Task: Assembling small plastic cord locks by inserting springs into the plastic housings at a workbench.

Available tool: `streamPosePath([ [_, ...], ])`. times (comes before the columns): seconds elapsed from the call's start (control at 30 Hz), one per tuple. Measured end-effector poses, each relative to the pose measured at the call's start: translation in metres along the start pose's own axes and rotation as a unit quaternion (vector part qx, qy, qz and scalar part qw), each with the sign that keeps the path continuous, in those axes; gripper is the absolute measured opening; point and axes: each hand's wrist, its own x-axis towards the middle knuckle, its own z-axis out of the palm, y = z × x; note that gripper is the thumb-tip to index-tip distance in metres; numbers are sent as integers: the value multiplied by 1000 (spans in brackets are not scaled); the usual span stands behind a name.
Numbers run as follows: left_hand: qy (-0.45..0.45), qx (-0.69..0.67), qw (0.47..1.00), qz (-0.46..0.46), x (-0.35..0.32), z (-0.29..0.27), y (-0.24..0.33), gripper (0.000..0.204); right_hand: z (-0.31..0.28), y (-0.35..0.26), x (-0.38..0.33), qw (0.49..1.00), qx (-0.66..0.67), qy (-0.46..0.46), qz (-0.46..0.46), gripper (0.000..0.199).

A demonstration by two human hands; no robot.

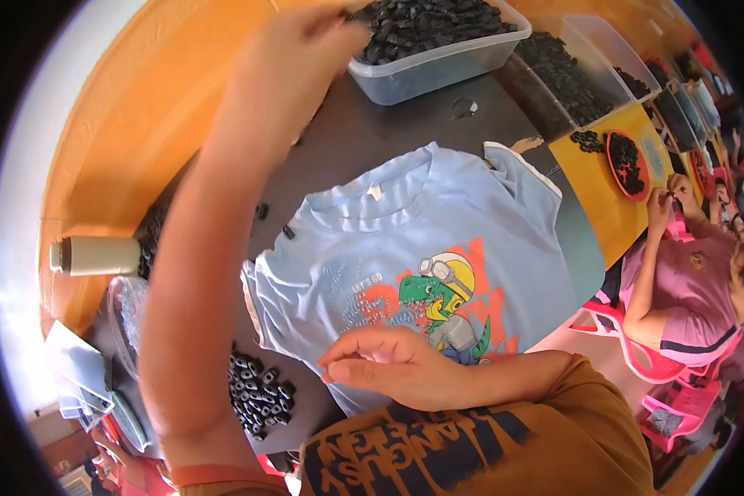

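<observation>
The person's left hand (306,37) is stretched far out to the rim of a clear plastic tub (438,62) heaped with small black parts (426,21). Its fingertips are at the tub's near-left corner, but they are blurred, so I cannot tell whether they are pinched on anything or loose.

The right hand (388,364) rests close to the body, fingers curled inward with the thumb tucked against them, a narrow pinch; whether a part sits inside it is hidden. Under that hand lies a light blue T-shirt (405,240) with a cartoon dinosaur print, spread flat on the dark table (364,140). Just left of the right hand, past the shirt's edge, is a small pile of black parts (256,397). Beyond the left forearm stands a beige bottle (99,255) on its side.

A neighbour in a pink top (694,289) works further right along the bench.
</observation>
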Motion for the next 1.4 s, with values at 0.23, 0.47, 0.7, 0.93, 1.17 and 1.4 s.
streamPosePath([
  [0.23,-47,-71,995,-52,9,-9,22,61,2,-10,-5,1000,-2,-15,6,16],
  [0.47,-57,50,982,-172,-137,-33,-41,21,-3,-6,-9,998,-49,-36,18,15],
  [0.7,-67,271,952,-122,-203,-27,-53,20,2,-5,-5,986,-142,-88,-5,14],
  [0.93,-43,226,970,-78,-194,-20,-37,19,1,-2,-4,980,-172,-101,-7,12],
  [1.17,-80,217,972,-51,-189,8,-36,14,1,-2,-3,974,-195,-115,-26,11],
  [1.4,-72,224,972,3,-192,-5,-35,13,2,-8,-4,973,-195,-123,-3,12],
])
